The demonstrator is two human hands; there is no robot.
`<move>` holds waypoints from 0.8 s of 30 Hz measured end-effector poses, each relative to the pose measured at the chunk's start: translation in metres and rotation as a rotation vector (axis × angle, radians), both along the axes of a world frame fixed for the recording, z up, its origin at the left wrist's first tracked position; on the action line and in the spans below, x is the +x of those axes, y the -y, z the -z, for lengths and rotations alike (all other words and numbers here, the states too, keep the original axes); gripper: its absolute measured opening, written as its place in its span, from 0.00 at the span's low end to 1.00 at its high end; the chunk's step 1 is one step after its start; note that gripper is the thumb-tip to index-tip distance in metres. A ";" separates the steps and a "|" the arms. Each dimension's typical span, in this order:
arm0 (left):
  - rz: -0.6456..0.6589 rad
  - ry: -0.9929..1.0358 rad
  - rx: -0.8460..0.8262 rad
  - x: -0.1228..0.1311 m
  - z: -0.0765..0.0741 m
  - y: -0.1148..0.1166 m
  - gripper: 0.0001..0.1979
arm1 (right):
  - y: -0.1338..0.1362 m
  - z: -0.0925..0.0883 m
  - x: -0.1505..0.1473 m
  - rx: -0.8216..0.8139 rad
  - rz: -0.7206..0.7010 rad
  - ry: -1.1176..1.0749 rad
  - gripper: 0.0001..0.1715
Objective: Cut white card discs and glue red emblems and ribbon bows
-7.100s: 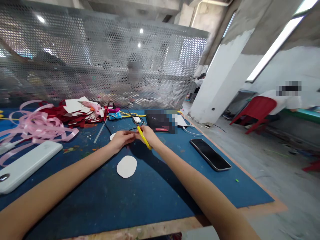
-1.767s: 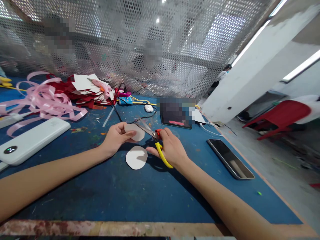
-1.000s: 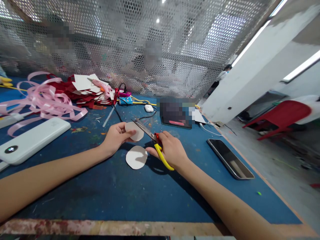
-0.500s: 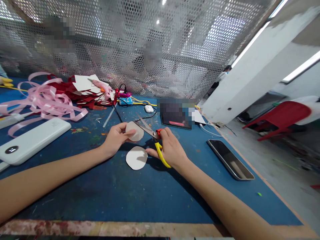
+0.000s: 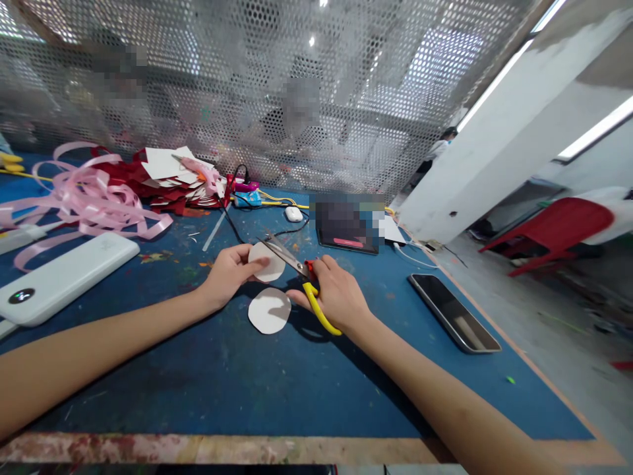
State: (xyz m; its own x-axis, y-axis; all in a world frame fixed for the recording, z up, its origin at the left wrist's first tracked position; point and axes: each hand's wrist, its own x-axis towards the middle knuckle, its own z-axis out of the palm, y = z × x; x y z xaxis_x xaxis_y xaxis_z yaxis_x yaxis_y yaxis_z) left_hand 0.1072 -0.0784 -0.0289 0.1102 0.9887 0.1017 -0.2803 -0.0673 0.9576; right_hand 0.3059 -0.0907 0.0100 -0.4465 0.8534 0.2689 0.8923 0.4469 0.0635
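Observation:
Between thumb and fingers, my left hand point(image 5: 230, 276) pinches a round white paper disc point(image 5: 267, 264) just above the table. My right hand point(image 5: 339, 290) grips scissors point(image 5: 320, 310) with yellow and red handles. Their blades point(image 5: 285, 254) point up and left, lying along the disc's upper right edge, nearly closed. A second white paper circle point(image 5: 270, 311) lies flat on the blue table, below the held disc and close to my right thumb.
Pink ribbon point(image 5: 103, 191), a white power bank point(image 5: 64, 277) and red and white paper pieces point(image 5: 173, 175) with a pink glue gun point(image 5: 208, 178) lie left. A tablet point(image 5: 346, 227), an earbud case point(image 5: 293, 214) and a phone point(image 5: 453, 313) sit further right. Perforated metal point(image 5: 222, 79) stands behind.
The scissor blades have come together from an open spread, the yellow handle swinging slightly. The held disc has stayed nearly in place in my left hand.

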 end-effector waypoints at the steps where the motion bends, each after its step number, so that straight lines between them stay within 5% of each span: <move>1: -0.002 -0.001 0.004 0.000 0.000 0.000 0.13 | 0.000 0.000 0.000 -0.008 0.006 0.003 0.32; 16: 0.020 0.115 0.021 0.000 -0.006 0.001 0.15 | -0.003 0.000 0.002 -0.037 -0.058 -0.138 0.30; 24: 0.060 0.001 -0.031 0.002 -0.010 0.005 0.15 | -0.003 0.005 0.002 0.009 -0.086 -0.176 0.30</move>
State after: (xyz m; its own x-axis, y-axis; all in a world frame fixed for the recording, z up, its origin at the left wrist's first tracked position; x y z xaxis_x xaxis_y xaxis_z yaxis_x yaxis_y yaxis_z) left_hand 0.1096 -0.0830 -0.0184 0.1696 0.9829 0.0711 -0.2839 -0.0203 0.9586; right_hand 0.3077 -0.0873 0.0050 -0.4628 0.8117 0.3563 0.8488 0.5217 -0.0859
